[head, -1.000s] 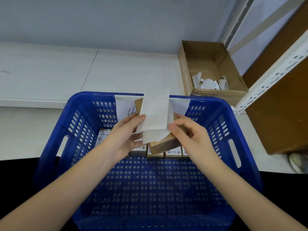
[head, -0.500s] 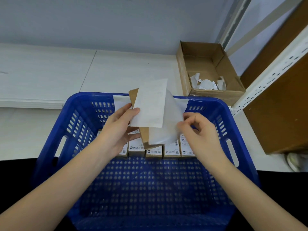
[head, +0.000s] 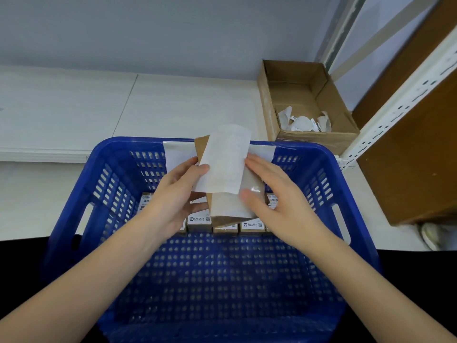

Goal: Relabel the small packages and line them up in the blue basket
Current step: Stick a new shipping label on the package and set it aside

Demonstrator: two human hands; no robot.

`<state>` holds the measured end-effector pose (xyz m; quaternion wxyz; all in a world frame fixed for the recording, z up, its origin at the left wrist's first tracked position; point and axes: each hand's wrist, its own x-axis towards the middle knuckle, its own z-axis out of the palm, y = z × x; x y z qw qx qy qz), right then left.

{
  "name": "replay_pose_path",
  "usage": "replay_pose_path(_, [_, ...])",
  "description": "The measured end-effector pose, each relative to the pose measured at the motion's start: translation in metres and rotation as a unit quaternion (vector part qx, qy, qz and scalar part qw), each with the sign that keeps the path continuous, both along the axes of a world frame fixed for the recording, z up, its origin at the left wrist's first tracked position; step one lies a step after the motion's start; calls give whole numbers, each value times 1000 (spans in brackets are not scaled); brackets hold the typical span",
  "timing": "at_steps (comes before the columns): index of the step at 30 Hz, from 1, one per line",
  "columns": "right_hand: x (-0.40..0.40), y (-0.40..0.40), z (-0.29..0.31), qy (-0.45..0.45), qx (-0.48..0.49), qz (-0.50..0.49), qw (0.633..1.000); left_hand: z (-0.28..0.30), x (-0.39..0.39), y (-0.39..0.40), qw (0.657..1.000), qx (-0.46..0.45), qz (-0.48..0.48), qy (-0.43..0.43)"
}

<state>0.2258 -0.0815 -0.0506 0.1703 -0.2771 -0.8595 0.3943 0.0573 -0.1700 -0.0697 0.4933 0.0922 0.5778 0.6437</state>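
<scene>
On white floor (head: 74, 107), blue basket (head: 74, 194).

One blue basket (head: 319, 174) is seen. About five small labelled packages (head: 199, 221) are counted in a row inside it, some hidden by the hands. One brown package (head: 201, 144) is held at 12 o'clock. One cardboard box (head: 269, 102) is seen at 2 o'clock.

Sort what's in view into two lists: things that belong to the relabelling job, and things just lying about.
Job:
brown package, held by left hand
white label sheet
right hand, pressing on the package
row of labelled packages
blue basket

Lying about:
cardboard box with paper scraps
white shelf upright
</scene>
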Motion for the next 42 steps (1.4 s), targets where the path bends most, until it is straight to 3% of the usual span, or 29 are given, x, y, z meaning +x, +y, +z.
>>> replay_pose_path(4, [-2, -3, 0, 14, -35, -53, 998, -1, 0, 0, 1000, -6, 7, 8])
replay_pose_path(15, [1, 3, -3, 75, 79, -123, 986, -2, -6, 17, 998, -15, 8, 68])
replay_pose_path(23, [16, 70, 21, 65, 142, -168, 973, 13, -12, 73, 993, -15, -4, 119])
replay_pose_path(30, [22, 175, -1, -14, 237, -195, 952, 7, -7, 131, 988, -19, -10, 151])
replay_pose_path(33, [17, 217, -19, -76, 307, -209, 925, 2, -8, 149, 988, -21, -6, 153])
replay_pose_path(38, [4, 274, -47, -86, 399, -219, 886, -9, -8, 163, 990, -19, -15, 137])
replay_pose_path(42, [-4, 306, -70, -194, 445, -192, 853, -22, -10, 165, 990, -22, -29, 134])
